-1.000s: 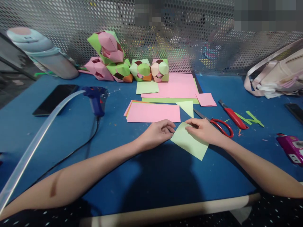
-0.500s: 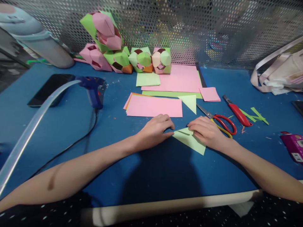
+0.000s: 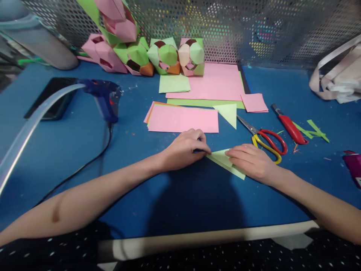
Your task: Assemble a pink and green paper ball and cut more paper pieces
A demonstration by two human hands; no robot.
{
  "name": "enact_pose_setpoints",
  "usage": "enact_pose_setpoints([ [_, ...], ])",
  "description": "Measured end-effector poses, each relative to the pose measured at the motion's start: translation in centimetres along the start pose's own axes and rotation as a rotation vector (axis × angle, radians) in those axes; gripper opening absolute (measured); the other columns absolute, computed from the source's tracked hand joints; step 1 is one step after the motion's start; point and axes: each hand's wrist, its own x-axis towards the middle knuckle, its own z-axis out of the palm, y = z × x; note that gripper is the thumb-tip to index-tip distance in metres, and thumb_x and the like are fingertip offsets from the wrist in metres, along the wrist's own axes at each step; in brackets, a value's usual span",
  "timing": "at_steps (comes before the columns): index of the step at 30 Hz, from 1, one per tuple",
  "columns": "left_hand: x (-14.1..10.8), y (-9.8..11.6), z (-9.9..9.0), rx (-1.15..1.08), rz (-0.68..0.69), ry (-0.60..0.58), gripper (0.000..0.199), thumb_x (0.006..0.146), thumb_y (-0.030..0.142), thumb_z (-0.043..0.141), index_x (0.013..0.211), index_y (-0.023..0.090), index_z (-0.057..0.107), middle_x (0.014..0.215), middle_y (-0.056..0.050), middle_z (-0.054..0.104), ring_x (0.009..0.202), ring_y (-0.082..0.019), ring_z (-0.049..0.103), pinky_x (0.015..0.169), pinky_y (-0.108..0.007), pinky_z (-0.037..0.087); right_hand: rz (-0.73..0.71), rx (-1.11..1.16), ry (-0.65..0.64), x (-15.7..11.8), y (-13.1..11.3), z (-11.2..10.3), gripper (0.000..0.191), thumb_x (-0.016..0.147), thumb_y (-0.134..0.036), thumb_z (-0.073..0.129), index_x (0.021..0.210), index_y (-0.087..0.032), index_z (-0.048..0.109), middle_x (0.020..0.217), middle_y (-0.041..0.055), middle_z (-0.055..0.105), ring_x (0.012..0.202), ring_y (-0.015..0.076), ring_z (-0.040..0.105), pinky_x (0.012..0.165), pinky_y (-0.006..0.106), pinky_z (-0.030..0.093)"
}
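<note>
A light green paper (image 3: pixel 221 157), folded to a narrow triangle, lies on the blue table in front of me. My left hand (image 3: pixel 187 149) pinches its left corner between thumb and forefinger. With fingers stretched and laid flat, my right hand (image 3: pixel 252 162) presses on the right part of the fold, hiding some of it. Just beyond lies a second light green triangle (image 3: pixel 229 114). Scissors (image 3: pixel 263 137) with red and yellow handles rest near my right hand. Above my left hand is a stack of paper strips (image 3: pixel 183 119), pink on top.
A blue glue gun (image 3: pixel 103 99) with its cord and a phone (image 3: pixel 50 98) occupy the left. Folded paper shapes (image 3: pixel 165 56) line the mesh panel at the back, near larger pink sheets (image 3: pixel 217 81). A red-handled cutter (image 3: pixel 291 128) and green scraps (image 3: pixel 317 131) lie right.
The raised flap of the green paper now lies folded down, making it narrower. My left fingers have closed on its left corner, and my right hand has flattened over it. The view has shifted slightly.
</note>
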Motion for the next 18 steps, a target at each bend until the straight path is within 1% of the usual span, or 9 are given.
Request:
enact_pose_setpoints([
  [4,0.07,0.02,-0.17,-0.014,-0.004,-0.030,0.019,0.084,0.016,0.061,0.090,0.025,0.076,0.097,-0.005,0.060,0.093,-0.018,0.053,0.085,-0.033,0.043,-0.025,-0.006,0.001,-0.13,-0.07,-0.08,0.021,0.095,-0.009,0.052,0.112,-0.013,0.063,0.122,0.0139,0.068,0.116,0.0258,0.059,0.090,0.045,0.052],
  [8,0.09,0.03,-0.26,-0.018,-0.016,-0.035,0.019,0.082,0.015,0.061,0.090,0.024,0.076,0.098,-0.005,0.059,0.093,-0.018,0.053,0.086,-0.034,0.042,-0.045,-0.019,-0.007,-0.10,-0.16,-0.27,0.020,0.094,-0.009,0.055,0.111,-0.011,0.063,0.121,0.0142,0.068,0.117,0.0262,0.059,0.090,0.045,0.052],
  [13,0.09,0.11,-0.33,-0.010,-0.026,-0.047,0.018,0.080,0.015,0.061,0.089,0.025,0.074,0.098,-0.004,0.058,0.093,-0.018,0.052,0.086,-0.033,0.042,-0.063,-0.025,-0.003,0.19,-0.39,-0.57,0.018,0.093,-0.008,0.055,0.108,-0.013,0.064,0.116,0.0131,0.070,0.116,0.0249,0.059,0.089,0.044,0.054],
  [18,0.14,0.10,-0.31,-0.003,-0.004,-0.045,0.020,0.079,0.013,0.061,0.086,0.025,0.075,0.097,-0.004,0.059,0.092,-0.018,0.053,0.085,-0.033,0.041,-0.096,-0.037,-0.012,0.44,-0.58,-0.95,0.014,0.091,-0.007,0.057,0.103,-0.009,0.066,0.112,0.0151,0.071,0.113,0.0270,0.060,0.086,0.044,0.054],
])
